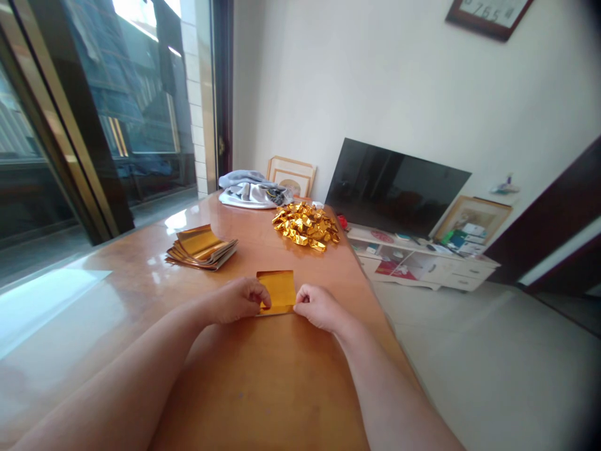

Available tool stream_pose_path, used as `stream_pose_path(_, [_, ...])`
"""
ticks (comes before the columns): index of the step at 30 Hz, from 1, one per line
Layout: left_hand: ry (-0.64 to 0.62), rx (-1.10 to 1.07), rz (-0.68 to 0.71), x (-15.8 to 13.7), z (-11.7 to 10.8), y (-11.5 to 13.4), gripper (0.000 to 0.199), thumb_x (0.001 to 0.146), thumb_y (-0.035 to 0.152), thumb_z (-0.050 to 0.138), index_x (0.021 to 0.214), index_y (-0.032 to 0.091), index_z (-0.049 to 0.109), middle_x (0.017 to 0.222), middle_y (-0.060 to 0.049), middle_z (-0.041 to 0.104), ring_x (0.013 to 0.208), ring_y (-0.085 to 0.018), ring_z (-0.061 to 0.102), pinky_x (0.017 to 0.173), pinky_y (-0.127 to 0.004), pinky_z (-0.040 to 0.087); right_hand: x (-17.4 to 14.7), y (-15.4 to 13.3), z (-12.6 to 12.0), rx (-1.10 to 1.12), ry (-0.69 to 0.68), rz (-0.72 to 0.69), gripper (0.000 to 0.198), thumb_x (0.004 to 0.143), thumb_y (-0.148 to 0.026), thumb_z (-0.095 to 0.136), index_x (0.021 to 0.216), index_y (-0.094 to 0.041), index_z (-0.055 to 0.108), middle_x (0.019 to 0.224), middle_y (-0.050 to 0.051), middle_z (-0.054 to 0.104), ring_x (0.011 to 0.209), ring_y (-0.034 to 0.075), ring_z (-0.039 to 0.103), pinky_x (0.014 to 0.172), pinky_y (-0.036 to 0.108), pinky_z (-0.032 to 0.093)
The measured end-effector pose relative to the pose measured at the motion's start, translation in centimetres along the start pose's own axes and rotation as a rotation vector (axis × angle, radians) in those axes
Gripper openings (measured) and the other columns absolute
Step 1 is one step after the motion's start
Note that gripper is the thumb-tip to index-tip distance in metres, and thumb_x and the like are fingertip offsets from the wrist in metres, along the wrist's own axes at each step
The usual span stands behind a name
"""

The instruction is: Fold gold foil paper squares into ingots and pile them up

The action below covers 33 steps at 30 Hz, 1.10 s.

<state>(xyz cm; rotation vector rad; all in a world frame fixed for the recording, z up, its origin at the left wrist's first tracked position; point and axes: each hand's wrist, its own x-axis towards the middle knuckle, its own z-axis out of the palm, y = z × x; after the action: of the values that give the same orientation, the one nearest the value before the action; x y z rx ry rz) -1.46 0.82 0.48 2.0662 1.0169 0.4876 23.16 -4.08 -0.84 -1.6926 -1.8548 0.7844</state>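
Note:
A square sheet of gold foil paper (277, 287) lies on the table between my hands, its near edge turned up in a narrow fold. My left hand (243, 299) pinches the sheet's near left corner, fingers curled. At the near right corner, my right hand (315, 305) grips the paper between thumb and bent forefinger. Farther left rests a stack of gold foil sheets (201, 246), the top ones curling upward. Beyond the sheet, to the right, sits a heap of folded gold foil pieces (306, 225).
The glossy wooden table (263, 388) has its right edge beside my right forearm. Bundled grey cloth (248, 191) lies at the far end, near leaning picture frames (292, 175). A television (397, 188) stands over a white cabinet (422, 266) at the right. Glass sliding doors (136, 113) line the left.

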Motion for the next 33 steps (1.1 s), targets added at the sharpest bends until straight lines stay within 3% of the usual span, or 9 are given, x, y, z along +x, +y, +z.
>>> stream_pose_path(2, [0.133, -0.033, -0.004, 0.2, 0.1, 0.0, 0.026, 0.069, 0.024, 0.060, 0.090, 0.018, 0.072, 0.080, -0.001, 0.066, 0.071, -0.017, 0.058, 0.063, -0.026, 0.044, -0.1, -0.5, -0.3, 0.142, -0.006, 0.043, 0.006, 0.071, -0.023, 0.063, 0.072, -0.019, 0.059, 0.066, -0.004, 0.057, 0.061, 0.012, 0.048, 0.055, 0.023, 0.030])
stream_pose_path(5, [0.453, -0.093, -0.031, 0.4, -0.2, 0.3, 0.020, 0.075, 0.030, 0.061, 0.091, 0.018, 0.065, 0.081, 0.000, 0.063, 0.073, -0.016, 0.056, 0.065, -0.026, 0.042, -0.5, -1.5, -0.8, 0.354, 0.054, 0.093, 0.014, 0.071, -0.030, 0.066, 0.075, -0.019, 0.058, 0.064, -0.006, 0.053, 0.059, 0.011, 0.044, 0.054, 0.024, 0.029])
stream_pose_path(7, [0.562, -0.184, -0.072, 0.4, -0.4, 0.6, 0.020, 0.080, 0.037, 0.063, 0.087, 0.019, 0.061, 0.079, 0.002, 0.060, 0.071, -0.015, 0.054, 0.065, -0.025, 0.041, -0.6, -2.1, -0.9, 0.468, 0.114, 0.088, 0.017, 0.072, -0.033, 0.067, 0.076, -0.019, 0.058, 0.065, -0.006, 0.052, 0.060, 0.011, 0.042, 0.056, 0.024, 0.030])
stream_pose_path(9, [0.516, -0.315, -0.100, 0.3, -0.2, 1.1, 0.029, 0.082, 0.047, 0.065, 0.082, 0.019, 0.058, 0.075, 0.003, 0.058, 0.068, -0.014, 0.052, 0.063, -0.025, 0.040, -0.8, -2.5, -0.9, 0.564, 0.141, 0.056, 0.020, 0.072, -0.035, 0.067, 0.077, -0.019, 0.058, 0.066, -0.006, 0.051, 0.062, 0.011, 0.042, 0.059, 0.024, 0.032])
stream_pose_path(11, [0.368, -0.457, -0.102, 0.2, 0.3, 1.4, 0.037, 0.082, 0.054, 0.066, 0.080, 0.018, 0.057, 0.073, 0.002, 0.058, 0.067, -0.013, 0.052, 0.063, -0.025, 0.040, -0.9, -2.8, -0.8, 0.636, 0.132, 0.025, 0.021, 0.073, -0.036, 0.068, 0.078, -0.019, 0.057, 0.067, -0.006, 0.051, 0.063, 0.011, 0.043, 0.061, 0.025, 0.033])
stream_pose_path(14, [0.222, -0.621, -0.053, 0.3, 1.3, 1.7, 0.036, 0.081, 0.051, 0.070, 0.084, 0.016, 0.062, 0.077, 0.000, 0.061, 0.067, -0.012, 0.053, 0.064, -0.025, 0.041, -1.1, -3.2, -0.4, 0.696, 0.094, -0.007, 0.022, 0.073, -0.035, 0.070, 0.079, -0.019, 0.057, 0.068, -0.006, 0.051, 0.064, 0.011, 0.043, 0.061, 0.025, 0.033])
stream_pose_path(20, [0.252, -0.770, 0.011, 0.8, 1.8, 1.7, 0.034, 0.080, 0.035, 0.072, 0.107, 0.015, 0.068, 0.091, -0.006, 0.069, 0.077, -0.015, 0.061, 0.074, -0.028, 0.046, -1.4, -3.5, 0.1, 0.705, 0.034, -0.012, 0.019, 0.076, -0.032, 0.071, 0.080, -0.018, 0.059, 0.071, -0.004, 0.056, 0.065, 0.010, 0.047, 0.060, 0.023, 0.034])
stream_pose_path(27, [0.364, -0.437, 0.154, 1.2, 1.5, 1.6, 0.021, 0.080, 0.026, 0.063, 0.098, 0.017, 0.066, 0.087, -0.004, 0.073, 0.082, -0.021, 0.066, 0.077, -0.032, 0.049, -0.1, -1.9, 0.1, 1.054, -0.046, 0.153, 0.023, 0.083, -0.033, 0.069, 0.098, -0.018, 0.062, 0.081, 0.003, 0.070, 0.065, 0.012, 0.062, 0.050, 0.019, 0.035])
stream_pose_path(33, [0.529, 0.413, 0.171, 0.4, 0.7, 2.9, 0.004, 0.082, 0.023, 0.058, 0.086, 0.022, 0.059, 0.088, -0.003, 0.066, 0.084, -0.021, 0.062, 0.072, -0.031, 0.045, 0.5, -1.8, -1.0, 1.449, -0.047, 0.313, 0.012, 0.094, -0.027, 0.055, 0.095, -0.016, 0.059, 0.081, 0.009, 0.073, 0.073, 0.017, 0.071, 0.060, 0.024, 0.053])
